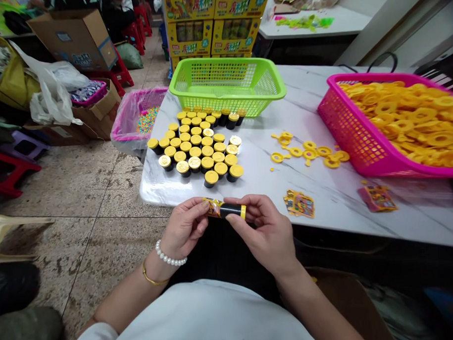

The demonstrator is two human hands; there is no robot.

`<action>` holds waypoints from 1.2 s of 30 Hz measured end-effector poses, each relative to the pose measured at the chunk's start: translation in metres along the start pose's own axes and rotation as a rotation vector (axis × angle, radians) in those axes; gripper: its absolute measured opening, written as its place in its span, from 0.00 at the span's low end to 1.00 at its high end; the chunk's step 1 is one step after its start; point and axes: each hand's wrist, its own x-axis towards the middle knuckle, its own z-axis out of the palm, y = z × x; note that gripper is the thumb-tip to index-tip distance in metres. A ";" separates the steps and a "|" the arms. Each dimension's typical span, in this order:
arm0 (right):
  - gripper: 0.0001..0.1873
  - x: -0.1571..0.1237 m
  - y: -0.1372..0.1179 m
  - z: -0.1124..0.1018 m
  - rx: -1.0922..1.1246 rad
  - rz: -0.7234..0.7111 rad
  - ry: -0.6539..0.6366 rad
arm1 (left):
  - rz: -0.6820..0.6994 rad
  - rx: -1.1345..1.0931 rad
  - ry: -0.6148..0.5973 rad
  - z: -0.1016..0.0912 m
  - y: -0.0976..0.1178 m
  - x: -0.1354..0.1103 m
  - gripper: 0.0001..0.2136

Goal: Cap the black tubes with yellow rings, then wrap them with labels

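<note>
Both my hands hold one small black tube with a yellow cap (231, 210) sideways, just in front of the table's near edge. My left hand (184, 228) pinches a colourful sticker label (213, 208) wrapped on the tube's left end. My right hand (263, 228) grips the capped right end with thumb and fingers. On the white marble table (322, 137) beyond my hands stand several more black tubes with yellow caps (199, 146) in a tight cluster.
An empty green basket (227, 83) sits behind the cluster. A pink basket (362, 135) at right holds many yellow rings, with several loose yellow rings (309, 152) beside it. Two sticker stacks (299, 203) (377, 197) lie near the front edge. Boxes, bags and red stools fill the floor at left.
</note>
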 end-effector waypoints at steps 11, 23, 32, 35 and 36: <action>0.14 -0.005 0.007 -0.003 0.070 -0.162 0.033 | -0.018 0.045 -0.042 0.004 -0.002 -0.009 0.18; 0.15 -0.008 0.009 -0.004 0.073 -0.107 0.128 | -0.039 0.124 -0.132 0.002 -0.004 -0.014 0.17; 0.14 -0.010 0.007 -0.013 0.109 -0.140 -0.022 | -0.035 0.096 -0.165 0.007 0.000 -0.015 0.17; 0.14 -0.012 0.003 -0.012 0.104 -0.136 0.042 | 0.128 0.199 -0.109 0.006 -0.006 -0.019 0.17; 0.15 -0.013 0.002 -0.011 0.098 -0.167 0.070 | 0.214 0.233 -0.069 0.006 -0.007 -0.021 0.16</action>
